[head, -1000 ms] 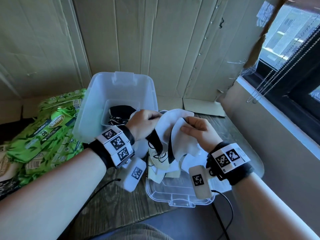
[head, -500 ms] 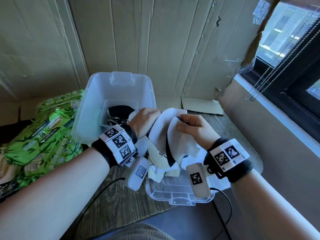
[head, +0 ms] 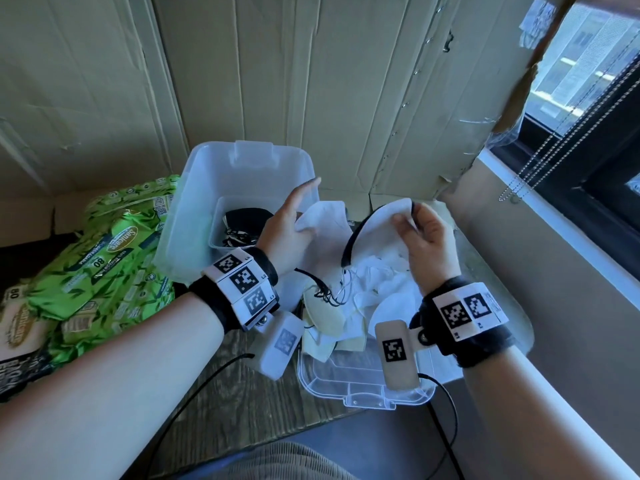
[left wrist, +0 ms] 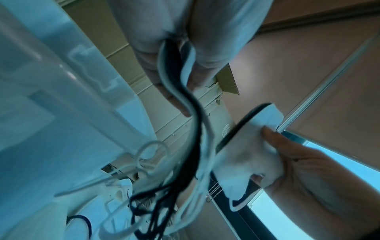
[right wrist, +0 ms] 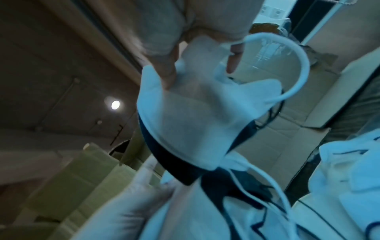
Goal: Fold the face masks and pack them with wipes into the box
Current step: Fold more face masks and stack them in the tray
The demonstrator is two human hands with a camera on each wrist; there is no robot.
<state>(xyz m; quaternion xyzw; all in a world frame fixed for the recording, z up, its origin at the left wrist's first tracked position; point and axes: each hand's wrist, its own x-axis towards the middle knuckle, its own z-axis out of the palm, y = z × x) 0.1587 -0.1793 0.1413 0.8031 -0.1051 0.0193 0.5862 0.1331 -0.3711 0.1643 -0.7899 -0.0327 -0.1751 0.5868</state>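
- White masks fill both hands. The head view shows the whole spot: the clear box sits at the back of the wooden table, with a black mask lying inside it.
- Only the head view shows the green wipes packs, stacked on the left just beside the box. It also shows a pile of masks on the clear lid in front.
- The left wrist view shows what the head view hides: black and white ear strings hanging down in a tangle under the hand.
- The right wrist view is blurry. It shows a white ear loop curving up from the mask.
- One wipes pack reads "Sanicare" and "80". The wrist bands have black and white square codes.
- The left hand pinches a white mask with its thumb, and one finger points up.
- The right hand pinches a second white mask with a black edge between thumb and fingers.
- The two hands are apart, above the pile.
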